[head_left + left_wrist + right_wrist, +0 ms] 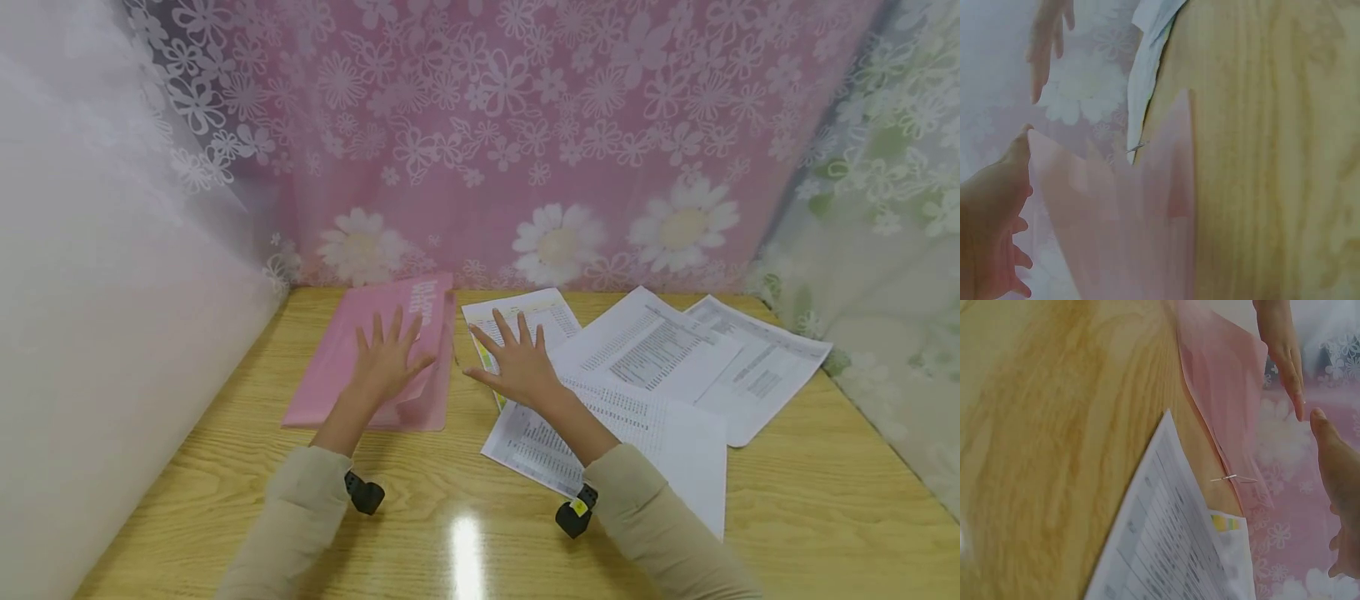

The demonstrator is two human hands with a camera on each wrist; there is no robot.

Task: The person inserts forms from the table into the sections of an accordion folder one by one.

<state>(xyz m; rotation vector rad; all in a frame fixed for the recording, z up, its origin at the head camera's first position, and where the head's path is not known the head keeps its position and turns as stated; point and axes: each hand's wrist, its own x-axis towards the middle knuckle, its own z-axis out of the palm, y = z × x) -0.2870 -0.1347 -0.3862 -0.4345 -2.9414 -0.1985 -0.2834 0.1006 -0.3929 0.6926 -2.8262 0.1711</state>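
Observation:
My left hand (384, 360) hovers over a pink plastic folder (330, 367) with white lettering, its fingers spread and holding nothing. Beside it, my right hand (522, 367) is also spread and bare, above the left part of some printed sheets (652, 350). In the left wrist view, the folder (1141, 250) stands partly raised at its near edge, with the thumb close to its corner. The right wrist view shows a thin metal-looking strip (1233, 478) by the folder's edge. Whether the folder holds papers cannot be told.
Overlapping printed sheets, one with yellow marks (486, 354), spread across the right of the wooden table (420, 517). A pink floral curtain (465, 167) hangs behind. Pale sheeting (135, 275) closes off the left side, and floral sheeting (885, 275) the right.

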